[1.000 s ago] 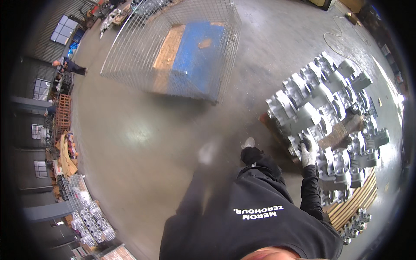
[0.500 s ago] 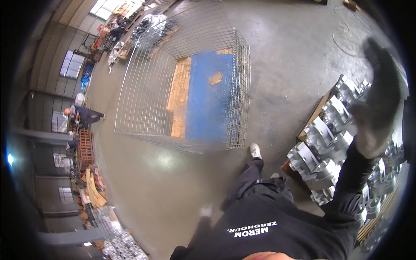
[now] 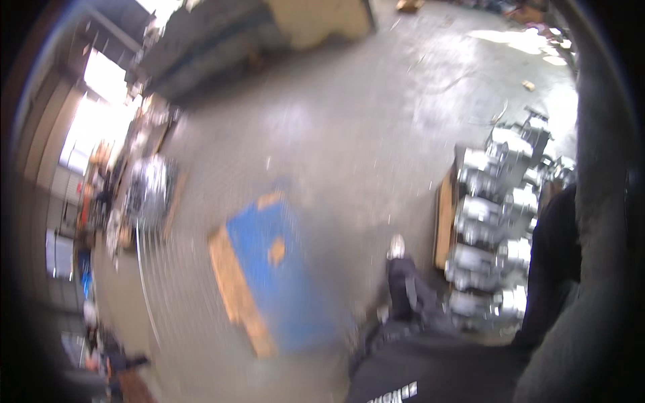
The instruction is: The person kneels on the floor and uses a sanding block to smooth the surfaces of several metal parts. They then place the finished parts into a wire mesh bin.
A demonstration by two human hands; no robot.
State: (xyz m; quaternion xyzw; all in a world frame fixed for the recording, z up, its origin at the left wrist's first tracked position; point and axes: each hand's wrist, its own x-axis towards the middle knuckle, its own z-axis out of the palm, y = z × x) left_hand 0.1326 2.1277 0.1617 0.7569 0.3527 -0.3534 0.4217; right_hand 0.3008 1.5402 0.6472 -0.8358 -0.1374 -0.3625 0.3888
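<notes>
My right arm (image 3: 554,242), in a black sleeve, rises along the right side. Beyond it a large, blurred dark grey shape fills the right rim very close to the camera. It looks like my gloved right hand (image 3: 601,188); its fingers cannot be made out, nor whether it holds anything. My left hand is out of the picture. Nearest to my right arm are stacked silver metal castings (image 3: 480,215) on a wooden pallet (image 3: 444,218). Ahead and to the left lies a blue sheet (image 3: 269,252) over wooden boards (image 3: 232,275), inside a faint, motion-smeared wire cage (image 3: 146,289).
A large dark and tan block-like object (image 3: 269,40) stands at the far end. Another loaded pallet (image 3: 151,191) sits at the left, near bright windows (image 3: 87,134). Grey concrete floor (image 3: 349,134) runs between them. A blurred person (image 3: 117,359) is at the lower left.
The view has swung, so the cage and blue sheet appear lower and further left. The grey glove shape now looms closer along the right rim. My left hand has left the picture.
</notes>
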